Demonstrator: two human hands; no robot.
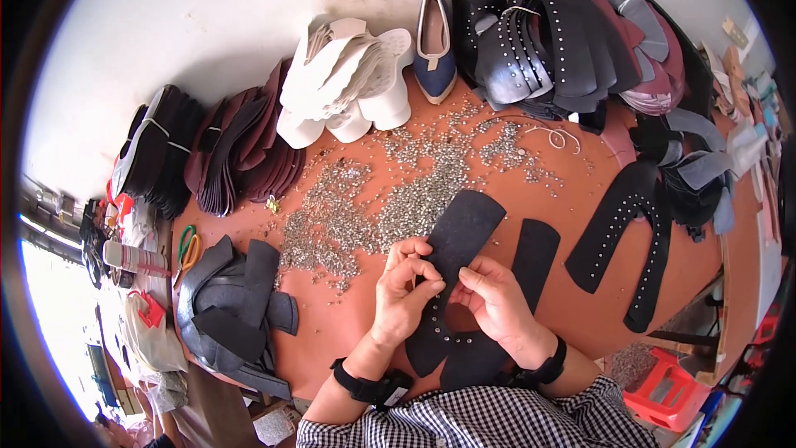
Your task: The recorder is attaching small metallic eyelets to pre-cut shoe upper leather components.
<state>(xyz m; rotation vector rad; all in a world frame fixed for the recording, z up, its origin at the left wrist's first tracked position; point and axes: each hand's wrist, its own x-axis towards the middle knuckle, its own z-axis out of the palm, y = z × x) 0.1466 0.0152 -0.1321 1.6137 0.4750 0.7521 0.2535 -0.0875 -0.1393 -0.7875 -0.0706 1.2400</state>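
Observation:
A black U-shaped shoe upper piece is held up in front of me, with a short row of silver studs along its inner edge. My right hand grips it, thumb on the near face and fingers partly hidden behind. At the end of the stud row, my left hand is closed in a pinch of thumb and forefinger. Whatever lies between those fingertips is too small to make out. Just beyond my hands spreads a large scatter of small silver studs. Another black upper piece lies partly behind my right hand.
At right lies a studded black upper. Stacked black pieces and scissors sit at left. Along the wall stand maroon bundles, white cups with white pieces, a blue shoe and studded black uppers. A red stool stands below.

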